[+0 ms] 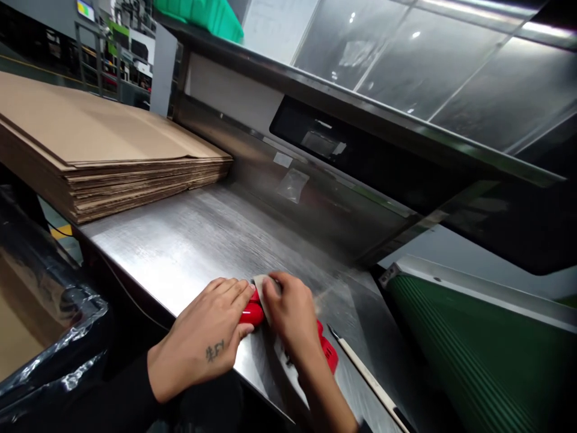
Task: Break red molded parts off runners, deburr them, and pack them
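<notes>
On the metal table (180, 234), my left hand (207, 331) is closed around a glossy red part (252, 311), its fingers over the top and thumb at the near side. My right hand (291, 310) pinches a thin pale strip (261, 294) against the right side of that part. Much of the red part is hidden under my left fingers. Just right of my right wrist lies another red piece (329, 353), partly covered by my forearm. A pale-handled tool with a dark tip (367, 379) rests to the right of it.
Stacked flat cardboard (112, 138) covers the table's far left end. A green conveyor belt (478, 337) runs along the right. Dark plastic wrap (76, 319) lines a container at the lower left. Above the table's back hangs a metal shelf (360, 102) with a green bin (202, 18).
</notes>
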